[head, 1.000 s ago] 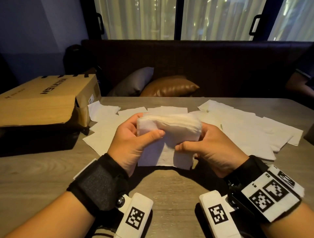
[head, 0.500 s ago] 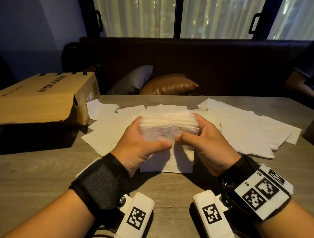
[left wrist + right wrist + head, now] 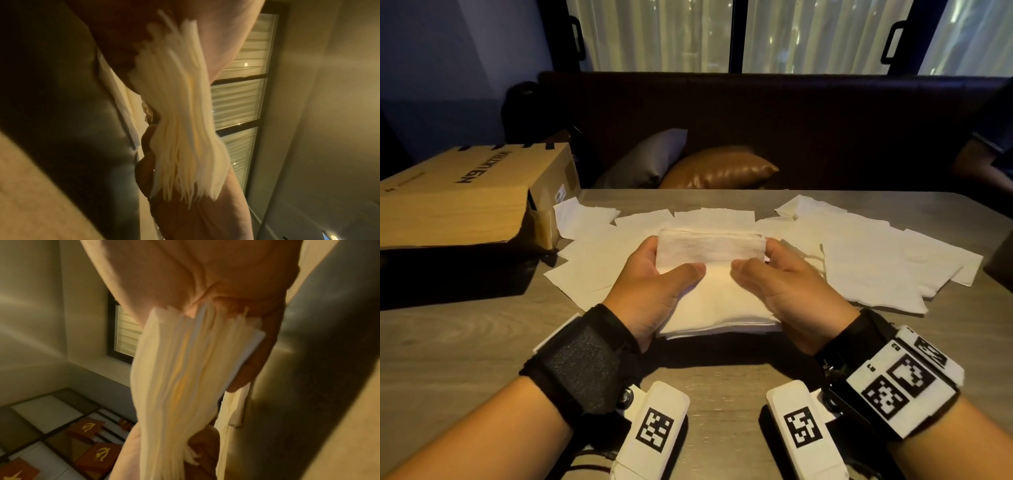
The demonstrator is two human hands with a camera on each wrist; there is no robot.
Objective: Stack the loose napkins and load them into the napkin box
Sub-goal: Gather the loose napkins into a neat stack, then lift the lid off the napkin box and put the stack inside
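Observation:
A thick stack of white napkins (image 3: 710, 251) is at the table's middle, held from both sides. My left hand (image 3: 654, 291) grips its left end and my right hand (image 3: 787, 291) its right end, both thumbs lying on top. The near part of the stack (image 3: 719, 308) lies low over the table. In the left wrist view the napkin stack's layered edges (image 3: 185, 113) fan out against my fingers (image 3: 148, 146). The right wrist view shows the napkin stack (image 3: 180, 369) pinched between palm and fingers (image 3: 257, 361). Several loose napkins (image 3: 869, 260) lie spread behind and to the right.
A brown cardboard box (image 3: 465, 195) lies at the table's left, its open flap end facing the napkins. Loose napkins (image 3: 592, 267) also cover the table left of my hands. A dark bench with two cushions (image 3: 715, 168) runs behind the wooden table (image 3: 465, 342). Someone's arm (image 3: 983, 164) shows at far right.
The stack has come down from standing on edge between my hands to lying lower and flatter over the table. My thumbs now rest on top and have moved slightly apart.

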